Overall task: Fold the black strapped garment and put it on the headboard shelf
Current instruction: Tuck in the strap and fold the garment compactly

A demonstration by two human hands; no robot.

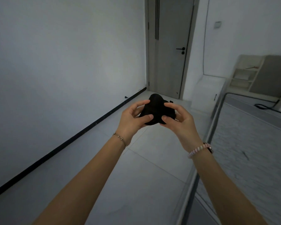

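Note:
The black strapped garment (155, 109) is bunched into a small rounded bundle, held in the air above the tiled floor at the middle of the view. My left hand (133, 118) grips its left side, thumb on the front. My right hand (178, 118) grips its right side, fingers curled over the top. A bit of strap pokes out behind my right fingers. The headboard shelf (243, 73), a pale unit with open compartments, stands far right beside the grey headboard (272, 75), well beyond both hands.
A bare quilted mattress (253, 140) on a bed frame fills the right side. A black cable and a dark object lie near its head end. A grey door (170, 46) stands closed straight ahead. A white wall with a black baseboard (71, 138) runs along the left.

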